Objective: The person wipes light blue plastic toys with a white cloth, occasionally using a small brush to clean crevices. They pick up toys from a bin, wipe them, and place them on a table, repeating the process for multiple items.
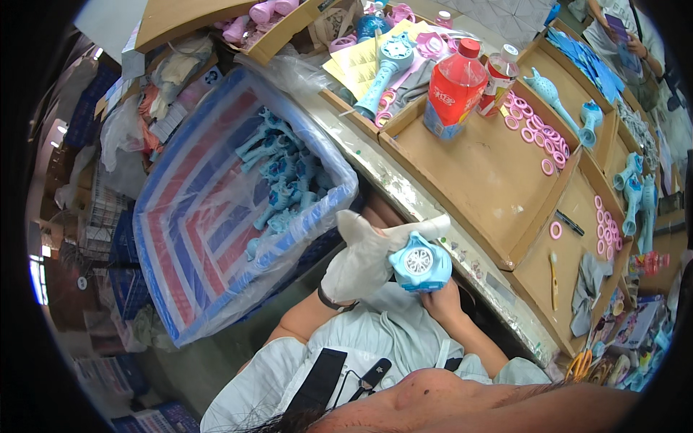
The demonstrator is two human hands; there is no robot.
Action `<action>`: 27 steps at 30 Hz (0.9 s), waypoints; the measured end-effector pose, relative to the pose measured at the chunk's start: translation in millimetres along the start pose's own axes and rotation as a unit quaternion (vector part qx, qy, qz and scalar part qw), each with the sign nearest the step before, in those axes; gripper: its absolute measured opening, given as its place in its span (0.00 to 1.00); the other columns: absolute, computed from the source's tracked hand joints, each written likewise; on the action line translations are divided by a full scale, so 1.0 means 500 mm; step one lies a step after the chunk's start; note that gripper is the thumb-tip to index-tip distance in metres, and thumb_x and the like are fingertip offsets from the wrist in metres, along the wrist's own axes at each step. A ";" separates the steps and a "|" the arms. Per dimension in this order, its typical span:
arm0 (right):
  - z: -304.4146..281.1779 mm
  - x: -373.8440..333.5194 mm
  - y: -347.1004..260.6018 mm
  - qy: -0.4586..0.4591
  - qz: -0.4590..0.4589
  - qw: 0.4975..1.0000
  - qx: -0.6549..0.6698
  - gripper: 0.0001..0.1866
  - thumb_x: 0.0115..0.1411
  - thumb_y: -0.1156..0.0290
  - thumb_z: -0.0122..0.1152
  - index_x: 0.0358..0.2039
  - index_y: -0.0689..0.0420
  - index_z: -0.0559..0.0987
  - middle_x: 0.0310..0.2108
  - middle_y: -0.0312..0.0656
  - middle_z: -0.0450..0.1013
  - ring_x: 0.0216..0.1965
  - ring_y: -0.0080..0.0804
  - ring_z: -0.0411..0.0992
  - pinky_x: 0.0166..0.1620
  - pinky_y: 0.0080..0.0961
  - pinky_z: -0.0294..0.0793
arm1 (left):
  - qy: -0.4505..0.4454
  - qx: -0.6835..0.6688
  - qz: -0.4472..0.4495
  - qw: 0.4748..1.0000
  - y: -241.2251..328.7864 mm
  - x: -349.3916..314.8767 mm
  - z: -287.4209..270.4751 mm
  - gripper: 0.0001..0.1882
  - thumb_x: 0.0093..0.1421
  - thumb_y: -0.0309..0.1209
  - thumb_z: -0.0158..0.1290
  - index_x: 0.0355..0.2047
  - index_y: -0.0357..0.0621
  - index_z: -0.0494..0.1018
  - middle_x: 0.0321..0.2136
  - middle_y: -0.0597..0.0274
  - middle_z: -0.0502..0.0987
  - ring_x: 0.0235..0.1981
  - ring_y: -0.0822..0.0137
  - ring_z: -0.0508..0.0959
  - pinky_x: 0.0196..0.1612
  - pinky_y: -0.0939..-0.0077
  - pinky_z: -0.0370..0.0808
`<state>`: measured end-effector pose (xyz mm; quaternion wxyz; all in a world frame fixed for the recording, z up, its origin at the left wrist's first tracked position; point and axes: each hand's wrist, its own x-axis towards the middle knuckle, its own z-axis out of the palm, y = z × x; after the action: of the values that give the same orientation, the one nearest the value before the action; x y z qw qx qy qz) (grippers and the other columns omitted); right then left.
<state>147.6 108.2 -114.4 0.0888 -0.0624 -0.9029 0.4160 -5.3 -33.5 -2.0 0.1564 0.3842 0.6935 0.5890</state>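
Blue toy fan near striped bag

Cluttered workroom: long cardboard-lined workbench, stacked blue crates, grey floor.

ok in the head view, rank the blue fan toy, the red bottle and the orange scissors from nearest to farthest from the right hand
1. Blue fan toy: held in the right hand, touching it, just above the fingers.
2. Orange scissors: to the right and lower, at the edge of the cardboard tray.
3. Red bottle: well up the picture, standing at the back of the tray.
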 end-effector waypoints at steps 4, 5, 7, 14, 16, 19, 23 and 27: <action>0.026 0.004 0.010 0.013 0.057 0.998 0.038 0.16 0.47 0.71 0.66 0.37 0.59 0.74 0.34 0.51 0.70 0.40 0.53 0.70 0.41 0.42 0.70 | -0.028 0.423 -0.098 0.900 0.068 -0.047 -0.024 0.14 0.53 0.35 0.56 0.38 0.45 0.71 0.26 0.51 0.72 0.27 0.51 0.75 0.30 0.57 0.71; 0.027 0.005 0.009 0.023 0.063 0.997 0.049 0.16 0.47 0.71 0.66 0.37 0.59 0.74 0.34 0.51 0.70 0.39 0.53 0.70 0.41 0.42 0.70 | -0.024 0.445 -0.104 0.889 0.075 -0.051 -0.024 0.13 0.53 0.33 0.55 0.37 0.45 0.70 0.25 0.52 0.71 0.26 0.52 0.74 0.28 0.57 0.70; 0.026 0.008 0.005 0.035 0.052 0.996 0.057 0.17 0.47 0.70 0.66 0.38 0.59 0.74 0.35 0.51 0.70 0.39 0.53 0.70 0.41 0.42 0.70 | 0.025 0.429 -0.017 0.903 0.083 -0.055 -0.021 0.09 0.53 0.30 0.54 0.35 0.46 0.68 0.24 0.54 0.70 0.24 0.53 0.73 0.26 0.57 0.69; 0.014 0.009 -0.012 0.075 -0.003 0.997 -0.018 0.26 0.44 0.76 0.64 0.45 0.58 0.66 0.35 0.48 0.68 0.36 0.51 0.69 0.39 0.42 0.69 | -0.008 0.055 0.007 0.998 0.025 0.011 0.000 0.08 0.58 0.22 0.44 0.36 0.33 0.70 0.32 0.49 0.71 0.34 0.52 0.72 0.38 0.68 0.69; 0.009 0.010 -0.020 0.068 0.000 0.997 -0.036 0.26 0.44 0.76 0.64 0.45 0.58 0.67 0.34 0.48 0.68 0.35 0.50 0.70 0.38 0.42 0.70 | 0.006 0.309 0.132 0.942 0.004 0.017 -0.011 0.09 0.56 0.21 0.44 0.36 0.33 0.71 0.30 0.47 0.71 0.31 0.51 0.70 0.34 0.65 0.66; -0.005 0.012 -0.034 0.063 0.004 0.995 -0.073 0.24 0.44 0.74 0.65 0.43 0.57 0.68 0.32 0.47 0.69 0.34 0.48 0.70 0.38 0.40 0.70 | 0.099 -0.030 -0.086 0.991 -0.030 0.025 -0.019 0.12 0.60 0.31 0.46 0.40 0.35 0.71 0.29 0.53 0.73 0.30 0.60 0.73 0.35 0.69 0.70; -0.027 0.005 -0.066 0.012 0.028 0.996 -0.089 0.21 0.47 0.69 0.64 0.42 0.58 0.69 0.32 0.48 0.71 0.33 0.49 0.72 0.34 0.41 0.72 | 0.146 -0.288 -0.137 0.936 -0.048 0.026 -0.041 0.23 0.70 0.46 0.36 0.42 0.37 0.71 0.34 0.57 0.76 0.33 0.71 0.78 0.36 0.78 0.77; -0.042 0.020 -0.101 -0.090 0.079 0.991 -0.054 0.20 0.51 0.63 0.62 0.39 0.61 0.68 0.30 0.51 0.72 0.29 0.52 0.73 0.30 0.43 0.73 | 0.217 -0.024 -0.090 0.972 -0.033 0.028 -0.022 0.30 0.69 0.53 0.32 0.45 0.37 0.71 0.35 0.60 0.76 0.36 0.69 0.77 0.43 0.76 0.73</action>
<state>140.3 93.0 -61.1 -0.0291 -0.1004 -0.9204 0.3767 -27.6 -31.0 -11.3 0.0637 0.1795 0.7283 0.6582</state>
